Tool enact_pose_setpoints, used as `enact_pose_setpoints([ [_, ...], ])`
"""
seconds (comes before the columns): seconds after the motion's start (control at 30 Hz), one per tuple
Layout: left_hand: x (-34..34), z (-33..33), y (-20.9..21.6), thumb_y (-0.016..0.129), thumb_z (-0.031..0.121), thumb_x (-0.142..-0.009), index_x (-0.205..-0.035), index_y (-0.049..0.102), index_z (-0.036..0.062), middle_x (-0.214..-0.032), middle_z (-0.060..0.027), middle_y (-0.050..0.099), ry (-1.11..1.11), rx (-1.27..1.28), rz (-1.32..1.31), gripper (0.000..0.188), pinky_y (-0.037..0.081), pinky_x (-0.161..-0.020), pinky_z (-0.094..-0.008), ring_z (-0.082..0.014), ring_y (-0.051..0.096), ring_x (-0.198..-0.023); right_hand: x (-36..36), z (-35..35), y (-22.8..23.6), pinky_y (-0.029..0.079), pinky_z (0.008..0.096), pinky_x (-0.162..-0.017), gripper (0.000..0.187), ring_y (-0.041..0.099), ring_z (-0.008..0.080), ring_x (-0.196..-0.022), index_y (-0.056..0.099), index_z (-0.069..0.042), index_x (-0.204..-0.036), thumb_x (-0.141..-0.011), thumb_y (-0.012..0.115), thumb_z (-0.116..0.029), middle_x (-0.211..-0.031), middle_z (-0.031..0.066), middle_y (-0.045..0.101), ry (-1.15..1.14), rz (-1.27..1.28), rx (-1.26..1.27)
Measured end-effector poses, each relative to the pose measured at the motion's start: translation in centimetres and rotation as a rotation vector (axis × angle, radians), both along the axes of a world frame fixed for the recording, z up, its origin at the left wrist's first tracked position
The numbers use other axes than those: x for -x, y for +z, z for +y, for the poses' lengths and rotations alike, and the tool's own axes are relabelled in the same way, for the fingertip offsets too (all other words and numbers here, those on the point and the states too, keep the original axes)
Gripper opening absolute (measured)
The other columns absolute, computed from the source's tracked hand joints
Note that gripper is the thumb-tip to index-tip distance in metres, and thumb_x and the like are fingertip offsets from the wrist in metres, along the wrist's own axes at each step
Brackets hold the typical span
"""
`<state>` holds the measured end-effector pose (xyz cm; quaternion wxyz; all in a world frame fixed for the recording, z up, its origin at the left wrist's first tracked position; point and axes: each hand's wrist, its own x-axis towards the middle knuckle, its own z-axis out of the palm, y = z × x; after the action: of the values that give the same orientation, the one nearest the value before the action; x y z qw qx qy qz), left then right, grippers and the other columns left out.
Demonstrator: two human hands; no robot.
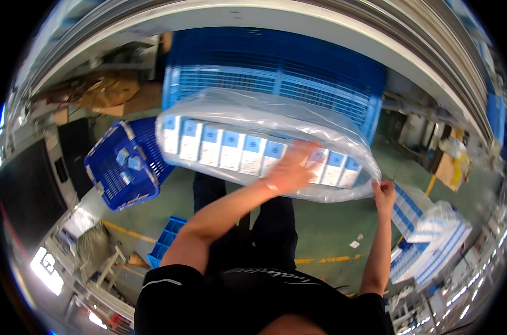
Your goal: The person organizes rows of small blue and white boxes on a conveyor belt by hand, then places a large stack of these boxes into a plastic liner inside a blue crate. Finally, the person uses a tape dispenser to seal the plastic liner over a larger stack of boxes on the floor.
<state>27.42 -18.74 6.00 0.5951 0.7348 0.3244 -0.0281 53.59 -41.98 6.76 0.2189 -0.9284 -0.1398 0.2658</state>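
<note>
The head camera is looking steeply down and forward from above the black shirt (220, 301), which is crowding the lower edge at close range. The clear plastic bag (236, 106) is occupying the middle at near range; the green floor (331, 234) is lying farther below. The fisheye lens is bending the pale beam (320, 22) across the top.

Bright indoor light under a strong fisheye bend.
Glare streaks the clear plastic bag (253, 114), and a panel (48, 272) at near left burns out to white. The left hand (293, 168) smears (motion blur), the far rail (264, 18) curves, and the round rim falls to black.
</note>
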Motion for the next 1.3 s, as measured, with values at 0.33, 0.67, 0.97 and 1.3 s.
enact_pose_setpoints([
  [0.33,36.5,18.5,-11.0,0.069,0.038,-0.082,-0.123,0.046,-0.0058,-0.112,-0.0151,0.059,0.695,0.063,0.254,0.064,0.044,-0.089,-0.0303,-0.0185,0.056,-0.103,32.3,30.4,-3.2,0.039,0.0401,-0.097,0.042,0.047,0.0388,-0.114,0.053,-0.002,-0.116,-0.081,0.066,-0.020,-0.121,0.0197,0.050,0.906,0.382,-0.585],
  [0.67,34.2,23.3,3.0,0.063,0.029,-0.080,-0.090,0.057,0.0000,-0.074,-0.0253,0.062,0.486,-0.442,0.507,0.031,0.049,-0.062,-0.0468,-0.0414,0.062,-0.074,41.9,36.9,-6.2,0.035,0.0449,-0.096,0.087,0.044,0.0338,-0.119,0.034,-0.003,-0.132,-0.066,0.078,-0.038,-0.130,0.0176,0.043,1.218,0.055,-0.180],
  [0.97,19.3,29.9,-3.6,0.055,0.032,-0.084,-0.105,0.062,0.0081,-0.078,-0.0165,0.067,-0.357,-0.888,0.615,0.032,0.051,-0.060,-0.0475,-0.0346,0.066,-0.070,43.3,38.5,-5.1,0.038,0.0420,-0.088,0.086,0.049,0.0330,-0.103,0.040,0.000,-0.128,-0.062,0.079,-0.037,-0.119,0.0194,0.047,1.281,0.131,-0.055],
  [1.3,16.7,30.8,1.8,0.060,0.023,-0.080,-0.103,0.056,0.0039,-0.096,-0.0174,0.062,0.118,-1.321,0.028,0.030,0.050,-0.066,-0.0425,-0.0340,0.062,-0.082,29.4,29.0,-4.3,0.037,0.0461,-0.098,0.053,0.046,0.0356,-0.118,0.052,-0.006,-0.124,-0.076,0.069,-0.017,-0.125,0.0183,0.051,0.851,0.194,-0.505],
])
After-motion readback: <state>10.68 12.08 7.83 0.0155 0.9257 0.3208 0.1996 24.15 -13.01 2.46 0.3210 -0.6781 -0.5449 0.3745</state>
